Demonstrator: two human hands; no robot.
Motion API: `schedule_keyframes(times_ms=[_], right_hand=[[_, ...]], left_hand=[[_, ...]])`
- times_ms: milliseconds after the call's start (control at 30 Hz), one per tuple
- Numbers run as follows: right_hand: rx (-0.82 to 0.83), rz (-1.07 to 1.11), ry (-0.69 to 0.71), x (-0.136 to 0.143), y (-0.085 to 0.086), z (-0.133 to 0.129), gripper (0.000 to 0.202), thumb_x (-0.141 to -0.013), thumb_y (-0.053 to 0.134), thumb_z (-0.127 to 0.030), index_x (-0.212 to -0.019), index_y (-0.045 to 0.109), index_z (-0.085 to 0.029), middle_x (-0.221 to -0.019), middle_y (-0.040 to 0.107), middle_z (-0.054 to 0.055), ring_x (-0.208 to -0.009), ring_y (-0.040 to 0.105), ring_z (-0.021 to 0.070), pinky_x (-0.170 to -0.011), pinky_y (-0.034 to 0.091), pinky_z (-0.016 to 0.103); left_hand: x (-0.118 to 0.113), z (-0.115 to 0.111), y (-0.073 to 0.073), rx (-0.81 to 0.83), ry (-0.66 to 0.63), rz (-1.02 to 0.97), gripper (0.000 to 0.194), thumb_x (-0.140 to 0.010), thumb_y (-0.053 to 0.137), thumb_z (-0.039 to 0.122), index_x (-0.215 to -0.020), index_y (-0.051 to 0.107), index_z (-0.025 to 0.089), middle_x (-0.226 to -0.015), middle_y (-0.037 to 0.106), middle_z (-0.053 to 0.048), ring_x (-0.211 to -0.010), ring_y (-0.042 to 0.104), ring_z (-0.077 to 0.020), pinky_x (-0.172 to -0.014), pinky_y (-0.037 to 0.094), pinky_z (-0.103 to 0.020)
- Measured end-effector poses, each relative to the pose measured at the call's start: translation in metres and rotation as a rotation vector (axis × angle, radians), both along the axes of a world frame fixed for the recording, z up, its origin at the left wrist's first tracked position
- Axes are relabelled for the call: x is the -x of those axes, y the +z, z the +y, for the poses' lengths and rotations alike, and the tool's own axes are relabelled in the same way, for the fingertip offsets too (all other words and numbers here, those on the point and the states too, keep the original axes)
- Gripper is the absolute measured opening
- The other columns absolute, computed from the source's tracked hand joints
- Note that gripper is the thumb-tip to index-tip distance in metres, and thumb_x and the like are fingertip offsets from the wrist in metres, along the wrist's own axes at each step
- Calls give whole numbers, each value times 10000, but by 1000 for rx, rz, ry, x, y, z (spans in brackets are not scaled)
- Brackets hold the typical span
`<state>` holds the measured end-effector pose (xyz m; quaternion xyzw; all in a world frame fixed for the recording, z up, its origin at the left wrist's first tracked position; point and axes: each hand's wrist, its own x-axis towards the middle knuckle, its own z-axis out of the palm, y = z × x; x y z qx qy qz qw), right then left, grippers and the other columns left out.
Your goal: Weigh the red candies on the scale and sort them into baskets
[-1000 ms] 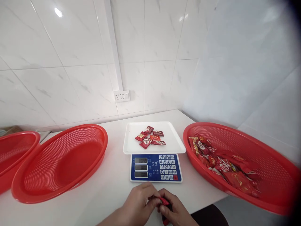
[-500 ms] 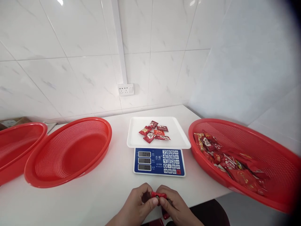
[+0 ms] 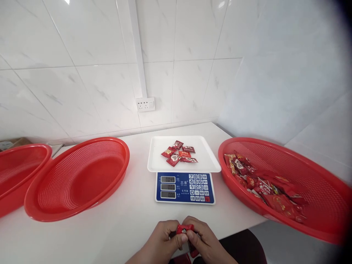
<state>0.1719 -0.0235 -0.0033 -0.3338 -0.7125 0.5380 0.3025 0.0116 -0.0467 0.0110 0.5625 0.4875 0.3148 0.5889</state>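
Note:
In front of the scale, at the table's near edge, both hands pinch one small red wrapped packet (image 3: 184, 229). My left hand (image 3: 165, 240) is closed on its left side, thumb on the front. My right hand (image 3: 205, 240) grips the right side, and a red and dark part hangs beneath its thumb. Fingers cover much of the packet, so its contents cannot be made out. Just beyond is a digital scale (image 3: 184, 187) with a white tray (image 3: 205, 161). Several small red sachets (image 3: 174, 159) lie grouped on the tray.
On the right stands a red oval basket (image 3: 324, 198) holding several red packets (image 3: 280, 205). Two more red baskets, one nearer (image 3: 90, 176) and one at the far left (image 3: 16, 179), are on the left. A wall socket (image 3: 145, 104) is behind the white table (image 3: 132, 212).
Both hands keep their grip on the packet, and its upper edge now shows more red between the thumbs. The view has shifted slightly. The sachets on the tray stay put.

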Motion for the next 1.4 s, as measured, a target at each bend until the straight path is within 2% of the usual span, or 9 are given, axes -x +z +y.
schedule_keyframes(times_ms=[133, 400, 633, 867, 1033, 1200, 1300, 1400], right_hand=[[-4, 14, 47, 0, 3, 1, 437, -896, 320, -477, -727, 574, -164, -721, 528, 24, -653, 502, 123, -618, 409, 236], [-25, 27, 33, 3, 0, 0, 424, -879, 348, -496, -710, 566, -174, -705, 526, 22, -652, 497, 130, -623, 405, 241], [0, 59, 74, 3, 2, 0, 443, -863, 360, -528, -729, 578, -166, -722, 543, 37, -680, 529, 147, -631, 421, 252], [-57, 27, 33, 4, 0, 2, 462, -855, 368, -545, -691, 576, -167, -681, 538, 29, -649, 519, 138, -629, 412, 250], [-52, 22, 19, 2, -4, 3, 461, -861, 370, -525, -661, 587, -171, -659, 536, 28, -630, 523, 137, -605, 420, 246], [-31, 29, -1, 0, -6, 4, 428, -872, 374, -488, -681, 596, -175, -675, 534, 26, -630, 521, 134, -604, 424, 248], [-12, 54, -5, 0, -6, 4, 421, -870, 376, -488, -703, 597, -170, -698, 549, 36, -648, 527, 138, -606, 421, 248], [-9, 108, -30, 1, -12, 5, 446, -857, 367, -531, -708, 581, -169, -722, 556, 42, -654, 520, 138, -615, 417, 253]], left_hand=[[1, 1, -1, 26, -14, -23, 470, -729, 499, 607, -605, 462, 156, -565, 451, 26, -559, 423, -108, -555, 347, -220], [5, -2, -10, -56, -22, 1, 505, -735, 452, 652, -606, 443, 163, -569, 423, 26, -555, 420, -106, -535, 331, -213], [3, 1, -13, -56, -16, -54, 528, -748, 422, 660, -587, 462, 159, -547, 471, 9, -532, 454, -109, -532, 353, -214], [3, 2, -12, -76, -28, -42, 518, -775, 409, 635, -581, 466, 157, -552, 470, 13, -541, 462, -105, -547, 365, -207], [2, 3, -12, -15, -28, -7, 518, -765, 398, 655, -614, 461, 163, -557, 470, 16, -528, 463, -106, -531, 366, -209], [2, 3, -13, -55, -36, 4, 471, -784, 422, 613, -658, 477, 163, -603, 497, 13, -572, 456, -106, -551, 354, -205], [2, 5, -9, -90, -21, 5, 458, -817, 406, 573, -646, 500, 158, -601, 511, 4, -581, 480, -113, -574, 374, -214], [4, 14, 6, -163, 46, 58, 444, -851, 389, 515, -617, 511, 158, -609, 520, -1, -601, 490, -121, -587, 378, -219]])
